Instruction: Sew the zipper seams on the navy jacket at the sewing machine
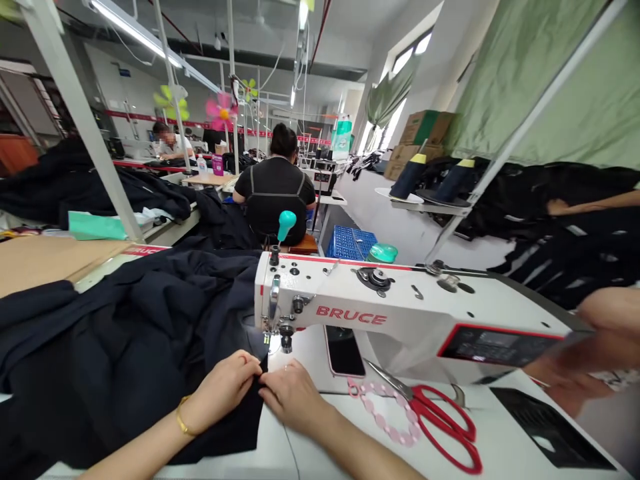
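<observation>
Dark navy fabric [165, 313] lies bunched over the left of the sewing machine table, its edge running up to the needle area. My left hand [227, 383] pinches that edge just in front of the presser foot. Close beside it, my right hand [293, 393] also has its fingers closed on the fabric's edge, the fingertips of both hands nearly touching. A white sewing machine [350, 307] marked BRUCE stands over the work, with a small light shining at its needle. Exactly how the cloth is folded between my fingers is hidden.
Right of my hands lie a phone [345, 350], red-handled scissors [443, 417] and a pink beaded strap [387, 417]. Thread cones [407, 177] stand on a rack behind. A person [273, 190] sits ahead; another person's arm [597, 203] reaches over dark garments at right.
</observation>
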`<state>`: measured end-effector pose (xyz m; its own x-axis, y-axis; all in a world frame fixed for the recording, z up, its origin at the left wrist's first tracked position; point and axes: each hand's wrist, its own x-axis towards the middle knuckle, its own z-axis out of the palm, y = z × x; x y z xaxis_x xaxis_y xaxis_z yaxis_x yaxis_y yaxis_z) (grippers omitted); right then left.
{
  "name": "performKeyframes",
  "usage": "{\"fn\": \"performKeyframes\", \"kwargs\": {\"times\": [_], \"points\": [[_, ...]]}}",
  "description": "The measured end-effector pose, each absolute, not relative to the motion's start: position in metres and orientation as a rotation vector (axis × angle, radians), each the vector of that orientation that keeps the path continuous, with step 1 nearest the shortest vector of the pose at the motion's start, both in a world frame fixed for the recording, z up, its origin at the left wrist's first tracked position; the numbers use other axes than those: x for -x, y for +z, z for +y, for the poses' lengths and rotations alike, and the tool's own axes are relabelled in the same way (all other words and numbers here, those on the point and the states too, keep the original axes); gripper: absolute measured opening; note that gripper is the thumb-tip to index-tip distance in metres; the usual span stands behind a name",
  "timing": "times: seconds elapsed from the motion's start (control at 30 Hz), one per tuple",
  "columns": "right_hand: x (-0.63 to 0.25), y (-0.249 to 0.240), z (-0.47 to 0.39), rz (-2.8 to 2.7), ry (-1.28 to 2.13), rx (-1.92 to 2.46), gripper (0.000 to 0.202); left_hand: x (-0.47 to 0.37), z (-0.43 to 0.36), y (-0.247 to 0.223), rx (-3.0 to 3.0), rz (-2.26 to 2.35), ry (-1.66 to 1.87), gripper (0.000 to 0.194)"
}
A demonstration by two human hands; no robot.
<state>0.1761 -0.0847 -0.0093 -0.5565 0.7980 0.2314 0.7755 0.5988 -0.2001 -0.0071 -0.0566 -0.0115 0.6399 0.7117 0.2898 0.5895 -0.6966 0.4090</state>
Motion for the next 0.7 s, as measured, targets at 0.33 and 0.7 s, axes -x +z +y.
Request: {"fn": "performKeyframes", "kwargs": {"times": [0.33,0.7], "points": [[-0.193,0.031,-0.102,-2.455,-0.363,0.838,0.021,0.006,-0.059,-0.01,-2.46,1.079,0.713,0.028],[-0.196,0.273,-0.06,-2.438,-0.652,1.429,0.023,0.008,-0.054,-0.02,-2.467,1.082,0.684,0.027]]}}
